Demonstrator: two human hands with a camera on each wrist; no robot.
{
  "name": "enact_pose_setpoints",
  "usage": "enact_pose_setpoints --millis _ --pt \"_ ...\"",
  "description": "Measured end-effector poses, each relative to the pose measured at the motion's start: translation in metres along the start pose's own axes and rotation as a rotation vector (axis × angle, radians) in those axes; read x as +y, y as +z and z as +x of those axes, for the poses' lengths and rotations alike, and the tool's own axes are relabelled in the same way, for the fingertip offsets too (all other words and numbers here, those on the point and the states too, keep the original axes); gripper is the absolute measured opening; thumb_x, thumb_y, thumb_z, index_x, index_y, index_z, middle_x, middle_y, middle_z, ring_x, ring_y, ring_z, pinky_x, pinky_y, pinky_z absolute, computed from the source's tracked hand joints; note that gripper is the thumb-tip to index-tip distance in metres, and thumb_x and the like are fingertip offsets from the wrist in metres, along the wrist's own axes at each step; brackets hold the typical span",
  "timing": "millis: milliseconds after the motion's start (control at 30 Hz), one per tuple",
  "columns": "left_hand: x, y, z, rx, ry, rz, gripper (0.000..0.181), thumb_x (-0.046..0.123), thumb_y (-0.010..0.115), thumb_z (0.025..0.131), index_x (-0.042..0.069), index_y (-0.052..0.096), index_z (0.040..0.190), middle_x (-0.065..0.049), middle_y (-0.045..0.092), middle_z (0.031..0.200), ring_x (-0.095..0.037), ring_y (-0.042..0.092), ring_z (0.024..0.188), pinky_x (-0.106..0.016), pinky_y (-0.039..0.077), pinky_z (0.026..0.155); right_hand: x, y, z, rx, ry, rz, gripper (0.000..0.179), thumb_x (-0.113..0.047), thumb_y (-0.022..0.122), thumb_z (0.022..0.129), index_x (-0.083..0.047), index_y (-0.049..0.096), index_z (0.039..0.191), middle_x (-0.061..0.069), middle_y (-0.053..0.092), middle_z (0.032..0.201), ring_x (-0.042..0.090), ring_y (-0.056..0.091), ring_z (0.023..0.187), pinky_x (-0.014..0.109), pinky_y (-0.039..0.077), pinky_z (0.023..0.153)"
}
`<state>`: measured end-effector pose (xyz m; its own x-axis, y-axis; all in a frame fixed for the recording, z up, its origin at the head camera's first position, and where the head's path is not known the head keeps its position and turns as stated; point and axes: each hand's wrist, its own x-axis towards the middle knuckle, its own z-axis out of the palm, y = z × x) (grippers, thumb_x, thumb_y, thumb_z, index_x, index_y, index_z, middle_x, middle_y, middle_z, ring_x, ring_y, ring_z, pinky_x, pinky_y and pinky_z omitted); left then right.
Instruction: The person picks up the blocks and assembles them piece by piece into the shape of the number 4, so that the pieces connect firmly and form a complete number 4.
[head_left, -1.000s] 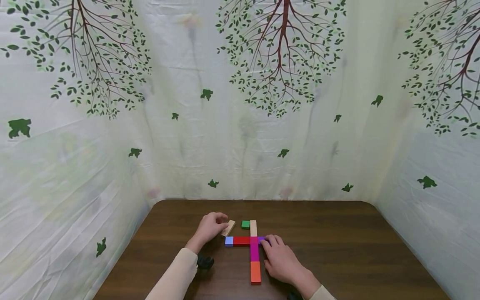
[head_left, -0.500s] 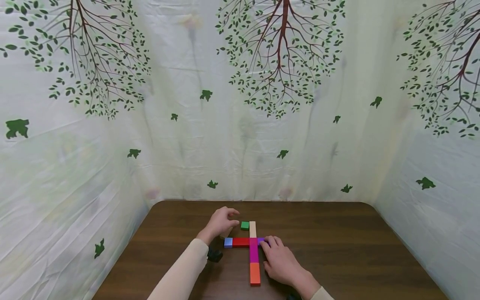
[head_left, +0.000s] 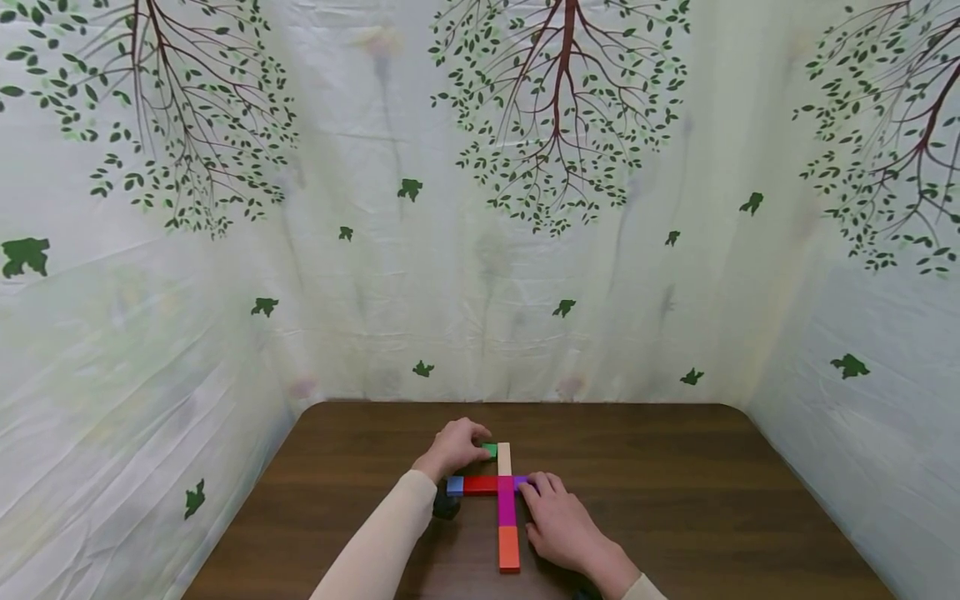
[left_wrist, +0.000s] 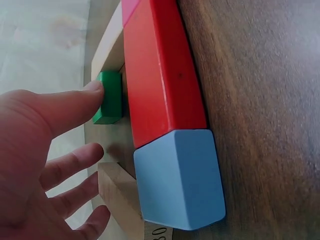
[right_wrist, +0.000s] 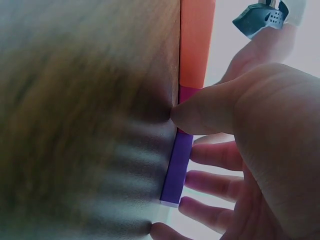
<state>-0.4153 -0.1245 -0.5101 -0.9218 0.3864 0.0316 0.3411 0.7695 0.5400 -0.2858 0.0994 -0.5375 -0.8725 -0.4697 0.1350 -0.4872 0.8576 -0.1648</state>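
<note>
My left hand (head_left: 456, 447) is at the small green block (head_left: 491, 449), thumb tip at its near side in the left wrist view; the index finger is hidden there. Its other fingers extend loosely by a plain wooden block (left_wrist: 120, 195), hidden in the head view. My right hand (head_left: 561, 521) rests beside the cross of blocks, fingers along the purple block (right_wrist: 176, 170) and thumb by the magenta block (head_left: 507, 504). The cross also has a red block (head_left: 480, 486), a light blue block (head_left: 455, 486), an orange block (head_left: 509, 550) and an upright-running plain wooden block (head_left: 504, 458).
The brown wooden table (head_left: 675, 500) holds all the blocks. Behind it and at both sides hangs a pale curtain (head_left: 480, 333) printed with trees and leaves. A dark wrist camera (head_left: 447, 505) sits under my left wrist, close to the light blue block.
My left hand has moved right, away from the loose plain block and over to the green block, which it now partly covers. My right hand has stayed in place.
</note>
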Motion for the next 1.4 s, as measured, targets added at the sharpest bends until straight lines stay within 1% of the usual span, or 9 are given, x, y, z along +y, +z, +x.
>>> enact_pose_setpoints --millis 67,200,367,533,733,900,1200,1400 --pt "-0.001 0.002 0.002 0.003 -0.008 0.019 0.034 0.027 0.08 0.087 0.015 0.076 0.118 -0.003 0.071 0.112 -0.02 0.061 0.098 -0.051 0.048 0.089 0.0 0.0 0.0 0.004 -0.007 -0.004 0.058 -0.033 0.072 0.091 -0.008 0.056 0.14 0.009 0.05 0.137 0.031 0.046 0.126 0.05 0.054 0.084" --pt "0.0 0.003 0.002 0.01 -0.016 0.048 0.031 0.028 0.08 0.087 0.017 0.077 0.115 -0.002 0.071 0.111 -0.021 0.061 0.101 -0.053 0.047 0.09 -0.001 0.0 0.0 0.003 -0.012 -0.011 0.058 -0.034 0.072 0.091 -0.009 0.056 0.14 0.009 0.05 0.137 0.03 0.046 0.127 0.049 0.054 0.085" --pt "0.001 0.004 0.003 0.012 -0.009 0.101 0.023 0.029 0.08 0.087 0.02 0.08 0.108 0.002 0.071 0.106 -0.022 0.059 0.102 -0.055 0.045 0.089 -0.001 0.0 0.0 0.007 -0.018 -0.014 0.056 -0.033 0.072 0.092 -0.01 0.056 0.14 0.008 0.049 0.137 0.03 0.045 0.127 0.049 0.054 0.084" --pt "0.002 0.005 0.003 0.016 -0.017 0.104 0.021 0.029 0.08 0.086 0.02 0.081 0.105 0.004 0.072 0.103 -0.021 0.06 0.101 -0.055 0.045 0.091 -0.001 0.0 -0.001 0.003 -0.017 -0.006 0.056 -0.032 0.072 0.092 -0.009 0.055 0.14 0.009 0.049 0.137 0.03 0.045 0.127 0.049 0.054 0.085" --pt "0.005 0.004 0.004 0.019 -0.01 0.111 0.02 0.027 0.081 0.085 0.019 0.081 0.104 0.001 0.072 0.1 -0.017 0.061 0.093 -0.055 0.043 0.091 -0.001 0.0 0.0 0.01 -0.018 -0.012 0.056 -0.032 0.072 0.092 -0.009 0.056 0.14 0.009 0.049 0.137 0.03 0.045 0.127 0.048 0.054 0.085" --pt "0.009 0.003 0.004 0.04 0.016 0.109 0.017 0.024 0.083 0.082 0.017 0.081 0.098 0.001 0.071 0.095 -0.017 0.06 0.087 -0.05 0.046 0.086 0.0 0.0 0.0 0.018 -0.017 -0.013 0.057 -0.033 0.072 0.091 -0.009 0.056 0.14 0.009 0.049 0.137 0.03 0.045 0.126 0.049 0.054 0.086" --pt "0.012 0.004 0.005 0.05 0.012 0.074 0.012 0.019 0.084 0.081 0.015 0.078 0.091 0.0 0.069 0.09 -0.017 0.056 0.082 -0.043 0.049 0.079 0.0 -0.001 0.0 0.017 -0.013 -0.015 0.056 -0.032 0.072 0.091 -0.009 0.056 0.14 0.009 0.05 0.136 0.03 0.045 0.126 0.048 0.054 0.086" --pt "0.011 0.003 0.006 0.049 0.016 0.033 0.009 0.015 0.082 0.082 0.015 0.078 0.09 0.004 0.067 0.085 -0.016 0.056 0.079 -0.038 0.05 0.076 0.0 -0.002 -0.001 0.011 -0.014 -0.009 0.057 -0.033 0.072 0.091 -0.009 0.056 0.14 0.009 0.049 0.137 0.03 0.045 0.126 0.049 0.054 0.086"
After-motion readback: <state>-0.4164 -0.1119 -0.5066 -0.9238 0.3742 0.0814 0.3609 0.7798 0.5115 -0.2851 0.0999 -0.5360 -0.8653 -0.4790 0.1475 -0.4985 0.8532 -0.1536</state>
